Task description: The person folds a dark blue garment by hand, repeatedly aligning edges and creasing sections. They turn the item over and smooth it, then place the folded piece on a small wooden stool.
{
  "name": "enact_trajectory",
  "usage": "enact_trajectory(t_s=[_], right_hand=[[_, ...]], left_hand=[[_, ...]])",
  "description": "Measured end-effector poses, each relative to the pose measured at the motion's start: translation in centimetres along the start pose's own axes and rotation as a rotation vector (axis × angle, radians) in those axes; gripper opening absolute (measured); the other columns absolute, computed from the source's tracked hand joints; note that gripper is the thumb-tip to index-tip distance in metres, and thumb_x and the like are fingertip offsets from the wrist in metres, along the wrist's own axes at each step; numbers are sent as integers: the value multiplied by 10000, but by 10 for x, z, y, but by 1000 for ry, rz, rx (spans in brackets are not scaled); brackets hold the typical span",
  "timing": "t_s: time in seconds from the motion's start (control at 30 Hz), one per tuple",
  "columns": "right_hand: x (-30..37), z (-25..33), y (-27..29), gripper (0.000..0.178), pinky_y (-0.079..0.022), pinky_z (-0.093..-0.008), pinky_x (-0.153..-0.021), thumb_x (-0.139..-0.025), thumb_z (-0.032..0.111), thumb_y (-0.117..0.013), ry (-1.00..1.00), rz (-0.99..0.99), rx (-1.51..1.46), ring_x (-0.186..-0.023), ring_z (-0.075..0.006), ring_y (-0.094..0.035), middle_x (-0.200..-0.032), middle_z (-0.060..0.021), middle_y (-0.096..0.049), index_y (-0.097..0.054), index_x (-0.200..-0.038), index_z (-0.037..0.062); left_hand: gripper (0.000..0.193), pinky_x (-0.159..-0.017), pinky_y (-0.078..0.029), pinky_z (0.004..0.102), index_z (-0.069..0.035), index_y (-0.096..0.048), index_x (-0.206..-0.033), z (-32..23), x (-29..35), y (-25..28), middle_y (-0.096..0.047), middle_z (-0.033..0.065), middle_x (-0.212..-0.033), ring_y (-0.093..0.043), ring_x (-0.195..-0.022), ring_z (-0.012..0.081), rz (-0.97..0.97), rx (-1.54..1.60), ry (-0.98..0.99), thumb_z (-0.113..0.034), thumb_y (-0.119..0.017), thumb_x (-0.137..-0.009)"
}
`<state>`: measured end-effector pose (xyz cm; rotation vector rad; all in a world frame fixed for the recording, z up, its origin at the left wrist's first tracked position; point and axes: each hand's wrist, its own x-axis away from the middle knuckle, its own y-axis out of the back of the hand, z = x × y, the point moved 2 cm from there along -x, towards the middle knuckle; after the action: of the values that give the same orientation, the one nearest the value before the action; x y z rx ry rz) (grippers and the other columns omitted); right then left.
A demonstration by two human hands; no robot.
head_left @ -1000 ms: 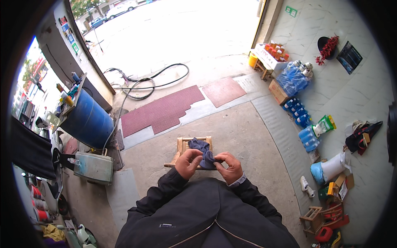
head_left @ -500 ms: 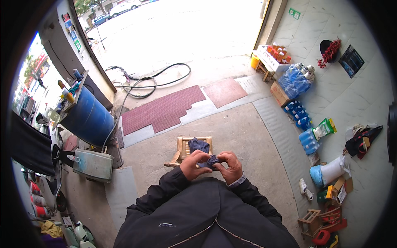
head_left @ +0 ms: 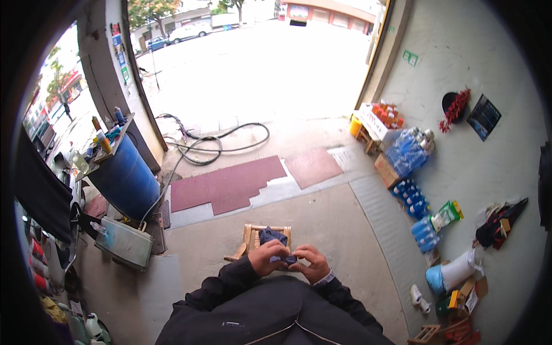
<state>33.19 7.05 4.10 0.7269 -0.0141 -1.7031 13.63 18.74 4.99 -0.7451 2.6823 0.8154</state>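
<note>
My left hand (head_left: 265, 259) and my right hand (head_left: 312, 264) meet in front of my chest, fingers curled and pinched on a small bunched piece of dark blue cloth (head_left: 291, 260). Much of that piece is covered by the fingers. Just beyond the hands stands a low wooden chair (head_left: 249, 234) with a slatted seat. Another part of dark blue cloth (head_left: 270, 234) lies crumpled on it; I cannot tell whether it joins the piece in my hands.
A blue barrel (head_left: 127, 179) and a grey metal box (head_left: 123, 244) stand at left. Ahead, a black hose (head_left: 230, 148) coils near red mats (head_left: 230, 183). Along the right wall are bottle packs (head_left: 424, 234), white shoes (head_left: 420, 298) and a white sack (head_left: 457, 270).
The view has tilted up, so the scene sits lower and more street shows. My hands stay on the cloth, and less of the bunched piece shows between the fingers.
</note>
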Motion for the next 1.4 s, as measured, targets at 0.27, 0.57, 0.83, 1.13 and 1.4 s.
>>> enact_trajectory(t_s=[0.27, 0.57, 0.83, 1.13, 1.4], right_hand=[[-12, -2, 6, 341, -573, -389, -748, -700, 116, -955, 53, -2, 76, -859, -300, -708, -933, -125, -706, -716, -928, 33], [-30, -14, -1, 869, -529, -457, -1015, -654, 414, -1008, 211, 236, 155, -1230, -367, -613, -1342, -191, -599, -614, -1339, 52], [-41, -36, -35, 1220, -382, -487, -1215, -701, 454, -973, 130, 633, 63, -1479, -439, -422, -1592, -272, -402, -314, -1623, 3], [-47, -22, -95, 662, -513, -427, -1066, -876, 236, -823, 50, 779, -135, -1302, -372, -613, -1410, -207, -622, -554, -1441, 19], [-69, 5, -149, 229, -604, -343, -814, -934, 161, -764, -324, 466, -108, -871, -206, -751, -934, -133, -756, -684, -1083, 7]], left_hand=[[452, -1008, -546, 390, -77, -660, -1346, 17, 1, -11, -651, 154, -1277, -643, -1182, 326, -62, 3, -71, -18, -786, -916], [388, -982, -554, 433, -106, -666, -1285, 10, 14, -5, -673, 135, -1215, -661, -1149, 341, -75, -99, -87, -125, -811, -925], [362, -919, -574, 416, -122, -682, -1224, -3, 37, -13, -677, 112, -1177, -679, -1073, 337, -168, -224, -140, -100, -801, -882], [350, -985, -568, 412, -100, -697, -1207, -24, 84, 15, -706, 93, -1213, -688, -1138, 317, -336, -269, -66, -83, -812, -877], [221, -909, -581, 394, -58, -702, -1153, 9, 126, 83, -725, 134, -1154, -710, -1074, 303, -589, 15, -2, -67, -774, -945]])
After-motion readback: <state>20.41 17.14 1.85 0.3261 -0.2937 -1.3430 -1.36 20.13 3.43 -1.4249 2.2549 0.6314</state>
